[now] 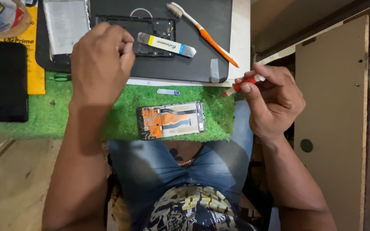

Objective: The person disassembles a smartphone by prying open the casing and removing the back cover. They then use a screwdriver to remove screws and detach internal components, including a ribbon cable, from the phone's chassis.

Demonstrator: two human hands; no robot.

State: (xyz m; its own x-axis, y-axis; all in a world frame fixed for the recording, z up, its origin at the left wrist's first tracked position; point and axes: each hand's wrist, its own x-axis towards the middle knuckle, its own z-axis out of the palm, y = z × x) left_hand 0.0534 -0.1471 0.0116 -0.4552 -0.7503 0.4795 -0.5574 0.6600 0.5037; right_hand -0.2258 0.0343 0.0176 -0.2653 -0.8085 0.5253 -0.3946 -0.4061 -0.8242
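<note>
Here, head view: the left hand [101, 64] is bunched over a black phone frame [135, 36] on a dark mat [202, 42]; whether it pinches anything cannot be told. The right hand [273, 100] grips a small red tube [245, 84]. An opened phone body [171, 120] lies on the green turf [86, 111], probably light, thin and fragile; best held by its edges.

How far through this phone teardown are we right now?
Done: the phone is apart, with the opened frame on the green mat and the black housing and screen panel on the dark board. In hand: the right hand holds a red-and-white tube; the left hand pinches something too small to make out. Left: nothing is rejoined.
</note>
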